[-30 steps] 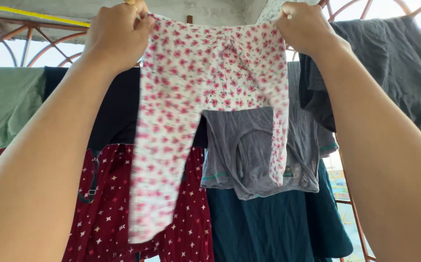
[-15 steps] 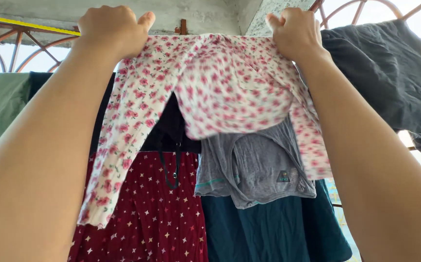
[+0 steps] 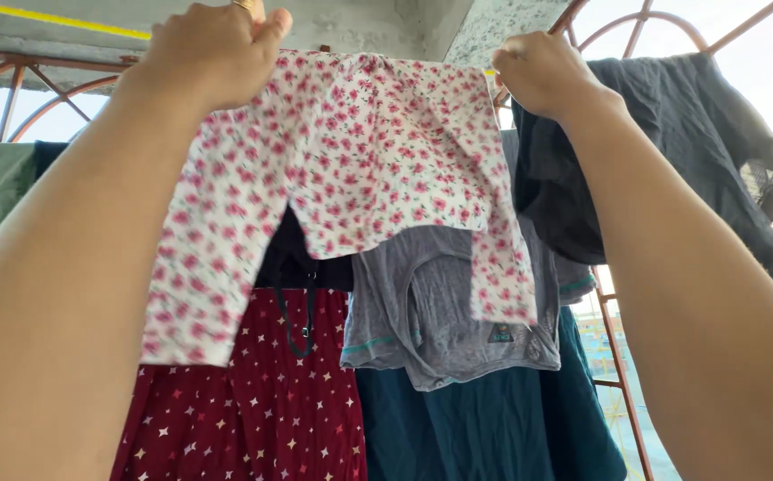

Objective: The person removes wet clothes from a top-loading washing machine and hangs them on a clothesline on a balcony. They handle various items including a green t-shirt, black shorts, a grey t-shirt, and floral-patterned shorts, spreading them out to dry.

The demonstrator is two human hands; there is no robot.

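Up at the drying line under the concrete ceiling, a small dark square label (image 3: 501, 333) sits at the hem of the grey top (image 3: 444, 303), right below one floral leg end. Half a second ago the floral garment (image 3: 359, 169) was bunched and sagging in the middle; now it is spread flatter, and the right hand (image 3: 542, 73) has moved further out to the side. The left hand (image 3: 211, 53), a ring on one finger, has its fingers closed on the garment's top left corner; the right hand pinches the top right corner. The garment is white with small pink roses, hanging in front of a red starred skirt (image 3: 253, 401) and a teal cloth (image 3: 484, 428).
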